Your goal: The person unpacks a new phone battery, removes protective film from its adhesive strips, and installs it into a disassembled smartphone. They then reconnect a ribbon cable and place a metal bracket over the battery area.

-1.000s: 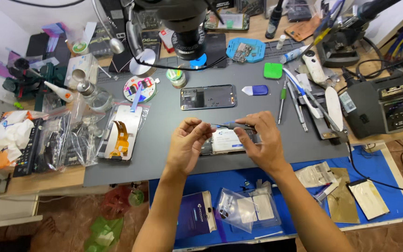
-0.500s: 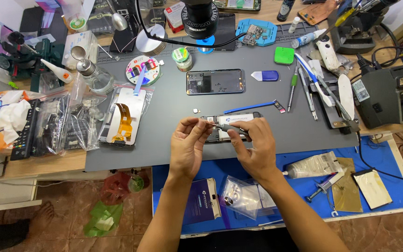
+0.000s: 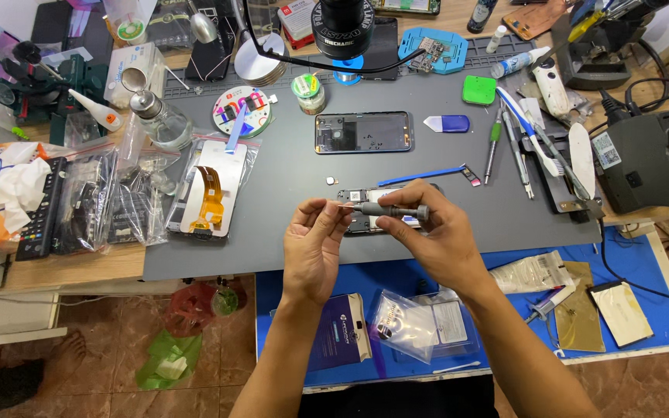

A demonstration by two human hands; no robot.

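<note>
Hands (image 3: 315,244) raised, screwdriver (image 3: 392,210), purple packet (image 3: 340,337) below

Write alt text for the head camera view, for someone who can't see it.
Two bare hands hold a small grey screwdriver over an opened phone on a grey mat: right hand grips the handle, left hand pinches its tip. Tools, parts bags and another phone lie around.

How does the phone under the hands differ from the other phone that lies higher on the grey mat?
The opened phone lies under both hands, largely hidden, with inner parts and a white patch showing. The dark phone lies apart, untouched and in full view, its surface dark and glossy. The right hand holds a grey screwdriver above the first; no tool is near the second. Both lie flat, lengthwise across the grey mat.
</note>
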